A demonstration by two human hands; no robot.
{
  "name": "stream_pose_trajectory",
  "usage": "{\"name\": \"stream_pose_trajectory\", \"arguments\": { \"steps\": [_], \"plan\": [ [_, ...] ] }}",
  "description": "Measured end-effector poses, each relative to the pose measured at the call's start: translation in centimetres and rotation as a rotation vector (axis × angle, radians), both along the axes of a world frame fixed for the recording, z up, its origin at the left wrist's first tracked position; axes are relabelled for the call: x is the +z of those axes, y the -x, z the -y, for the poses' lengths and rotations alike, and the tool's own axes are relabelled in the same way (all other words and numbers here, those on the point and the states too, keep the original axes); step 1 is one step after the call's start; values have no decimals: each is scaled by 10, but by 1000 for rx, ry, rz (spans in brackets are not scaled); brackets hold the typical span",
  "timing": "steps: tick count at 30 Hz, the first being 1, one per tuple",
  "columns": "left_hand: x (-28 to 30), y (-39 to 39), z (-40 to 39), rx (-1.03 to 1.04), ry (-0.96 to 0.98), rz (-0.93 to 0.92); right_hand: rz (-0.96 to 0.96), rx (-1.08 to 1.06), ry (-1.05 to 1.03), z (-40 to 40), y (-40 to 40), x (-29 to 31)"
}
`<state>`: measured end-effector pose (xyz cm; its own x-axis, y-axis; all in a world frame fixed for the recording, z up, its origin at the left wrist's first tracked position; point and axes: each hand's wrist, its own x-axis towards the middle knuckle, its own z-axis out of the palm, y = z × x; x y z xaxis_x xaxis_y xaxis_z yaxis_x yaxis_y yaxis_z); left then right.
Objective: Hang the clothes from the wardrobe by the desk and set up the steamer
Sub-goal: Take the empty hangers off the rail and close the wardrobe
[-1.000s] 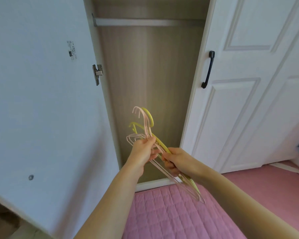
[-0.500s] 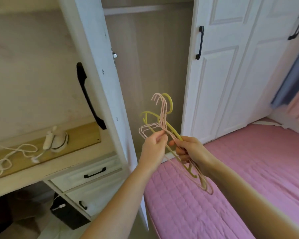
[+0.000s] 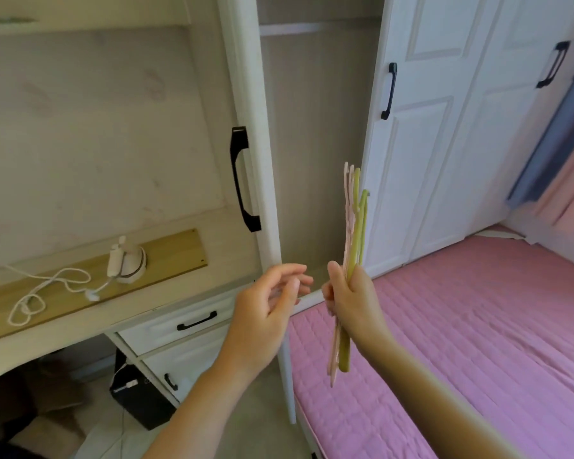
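Gripping hangers (image 3: 354, 240) upright: right hand (image 3: 352, 301); left hand (image 3: 267, 313) just beside, fingers loose, holding nothing; steamer (image 3: 128, 263) far left on surface (image 3: 63, 313).

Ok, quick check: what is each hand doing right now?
Left hand: open, fingers loosely spread, holding nothing.
Right hand: gripping the bundle of pink and green hangers, held upright.

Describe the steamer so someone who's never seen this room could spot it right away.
Look left of the open wardrobe door to the desk. On its wooden top stands the small white handheld steamer, trailing a loose white cord. No other appliance shows on that desktop.
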<state>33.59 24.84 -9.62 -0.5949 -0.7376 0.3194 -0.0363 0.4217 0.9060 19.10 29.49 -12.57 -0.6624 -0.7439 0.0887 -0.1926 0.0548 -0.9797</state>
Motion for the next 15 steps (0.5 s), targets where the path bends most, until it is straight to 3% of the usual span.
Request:
{"name": "stream_pose_trajectory", "arguments": {
  "steps": [8,15],
  "plan": [
    [28,-19,28,352,70,-248,-85,-28,31,13,-22,1],
    [55,-2,37,329,67,-290,-105,42,76,15,-45,16]
  ]
}}
